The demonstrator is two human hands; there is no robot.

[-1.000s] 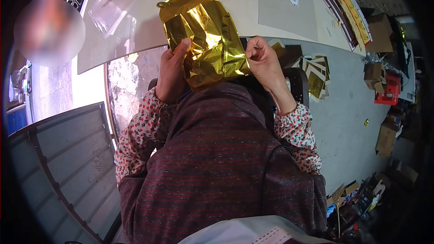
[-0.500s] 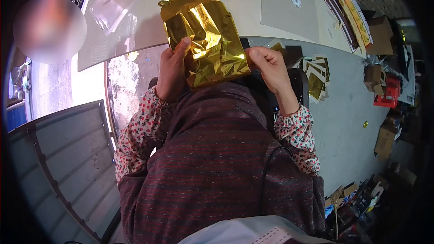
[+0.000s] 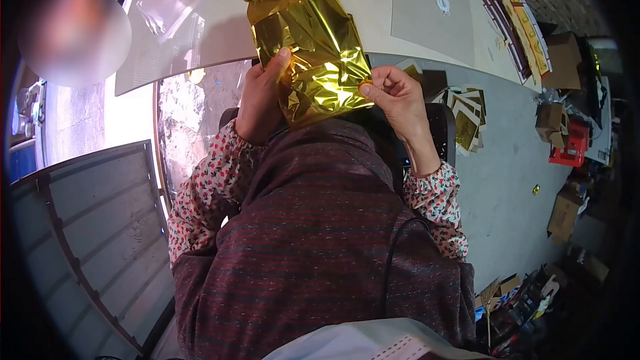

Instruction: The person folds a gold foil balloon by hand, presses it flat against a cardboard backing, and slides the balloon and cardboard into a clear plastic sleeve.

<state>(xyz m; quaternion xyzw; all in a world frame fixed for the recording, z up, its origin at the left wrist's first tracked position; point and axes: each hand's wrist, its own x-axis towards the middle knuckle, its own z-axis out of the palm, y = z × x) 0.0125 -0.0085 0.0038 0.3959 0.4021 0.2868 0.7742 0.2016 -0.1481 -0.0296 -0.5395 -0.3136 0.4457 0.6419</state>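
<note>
A shiny gold foil piece (image 3: 313, 53) with a shaped top edge, small loops at its upper corners and a red spot on its top tab leans above my lap. My left hand (image 3: 262, 97) grips its left side, thumb on the front face and the other fingers hidden behind. At the lower right edge, my right hand (image 3: 400, 99) pinches the foil between thumb and curled fingers. Creases and bright glare cover the lower half of the foil.
Beyond the foil is a pale table (image 3: 360, 0) with a grey sheet (image 3: 427, 10), a white ring-shaped item (image 3: 442, 4) and clear plastic (image 3: 163, 13). Gold-faced cards (image 3: 467, 120) lie to the right. Boxes and a red crate (image 3: 570, 147) stand farther right.
The foil piece has shifted slightly right and up in view, and its glare has moved. My right thumb has come over its lower right edge. My left hand keeps its hold.
</note>
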